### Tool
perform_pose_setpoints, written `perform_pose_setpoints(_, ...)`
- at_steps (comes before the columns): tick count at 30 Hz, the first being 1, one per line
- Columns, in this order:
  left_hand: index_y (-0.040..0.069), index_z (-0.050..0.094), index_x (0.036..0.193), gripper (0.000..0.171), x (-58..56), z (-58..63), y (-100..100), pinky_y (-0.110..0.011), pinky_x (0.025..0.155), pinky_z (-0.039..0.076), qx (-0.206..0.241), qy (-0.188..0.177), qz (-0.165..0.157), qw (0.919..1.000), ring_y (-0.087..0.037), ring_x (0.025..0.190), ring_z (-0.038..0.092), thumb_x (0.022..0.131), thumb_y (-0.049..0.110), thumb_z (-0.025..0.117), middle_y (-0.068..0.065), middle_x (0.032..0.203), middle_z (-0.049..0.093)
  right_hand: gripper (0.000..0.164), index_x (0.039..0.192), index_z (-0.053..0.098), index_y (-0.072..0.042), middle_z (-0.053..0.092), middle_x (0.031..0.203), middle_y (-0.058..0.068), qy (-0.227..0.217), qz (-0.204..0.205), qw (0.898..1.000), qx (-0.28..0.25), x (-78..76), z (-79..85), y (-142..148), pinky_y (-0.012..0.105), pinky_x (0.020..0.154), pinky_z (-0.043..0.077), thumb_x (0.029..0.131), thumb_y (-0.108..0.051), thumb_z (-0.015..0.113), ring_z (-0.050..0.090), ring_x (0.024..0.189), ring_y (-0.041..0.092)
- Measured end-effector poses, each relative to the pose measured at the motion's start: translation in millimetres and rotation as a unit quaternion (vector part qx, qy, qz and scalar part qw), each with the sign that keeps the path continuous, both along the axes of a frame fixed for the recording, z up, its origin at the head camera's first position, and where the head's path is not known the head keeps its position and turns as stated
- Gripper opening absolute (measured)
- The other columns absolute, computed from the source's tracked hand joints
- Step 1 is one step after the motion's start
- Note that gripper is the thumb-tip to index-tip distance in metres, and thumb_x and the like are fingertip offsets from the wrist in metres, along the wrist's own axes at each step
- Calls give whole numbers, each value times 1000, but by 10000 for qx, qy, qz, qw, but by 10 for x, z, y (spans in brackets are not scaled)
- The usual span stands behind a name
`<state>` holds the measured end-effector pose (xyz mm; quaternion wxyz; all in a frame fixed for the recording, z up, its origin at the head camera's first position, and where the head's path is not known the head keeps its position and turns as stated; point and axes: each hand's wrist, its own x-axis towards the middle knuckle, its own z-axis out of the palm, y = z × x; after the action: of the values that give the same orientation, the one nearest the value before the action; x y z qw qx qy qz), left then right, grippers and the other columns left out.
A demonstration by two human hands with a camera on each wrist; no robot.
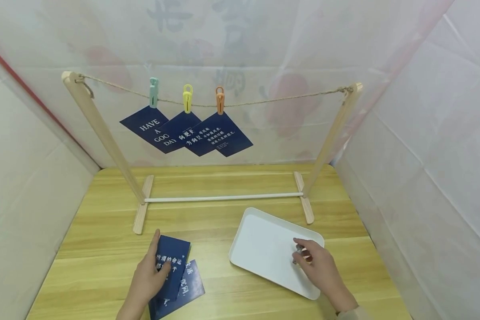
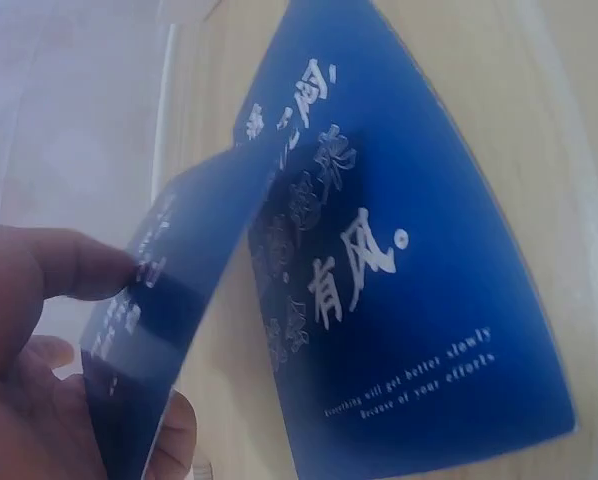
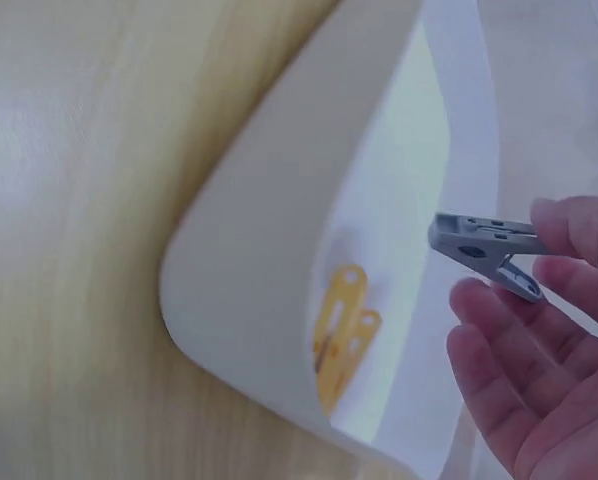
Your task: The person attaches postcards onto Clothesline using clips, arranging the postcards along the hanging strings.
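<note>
Left hand [image 1: 146, 271]: clasping printed card [image 1: 172, 255]; likely light, bendy, best edge-held
Right hand [image 1: 320, 269]: narrowly pinching grey clothespin [image 3: 469, 236] near tray's [image 1: 260, 238] right edge; probably springy

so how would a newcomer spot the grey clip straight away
On the wooden table, find the white tray. Over its right end, the right hand pinches the grey clip. Its grey colour sets it apart from the yellow-orange clips lying in the tray.

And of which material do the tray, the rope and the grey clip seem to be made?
Tray: probably plastic, smooth and white, with rounded corners.
Rope: perhaps jute, rough and matte, with twisted-looking strands.
Grey clip: likely plastic, smooth, slotted; metal is possible.
</note>
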<state>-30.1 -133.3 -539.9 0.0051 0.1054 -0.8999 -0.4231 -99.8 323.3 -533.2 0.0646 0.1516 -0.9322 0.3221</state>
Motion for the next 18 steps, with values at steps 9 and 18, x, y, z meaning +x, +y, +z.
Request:
perform_pose_setpoints(9, 22, 28, 157, 75, -12, 35, 24, -27, 41, 46, 398, 63, 346, 9986, -11, 45, 51, 92, 1, 60, -28, 112, 66, 29, 125, 65, -5, 67, 107, 8, 126, -281, 9973, -669, -68, 73, 193, 22, 63, 56, 97, -12, 66, 67, 80, 4)
perform_pose_setpoints(18, 9, 30, 139, 54, -8, 49, 51, -24, 44, 47, 631, 419, 548, 9956, -6, 53, 56, 94, 1, 59, -10, 85, 68, 30, 124, 65, -9, 65, 100, 2, -205, -395, 9955, -836, -33, 54, 200, 21, 64, 56, 95, -17, 69, 65, 78, 3)
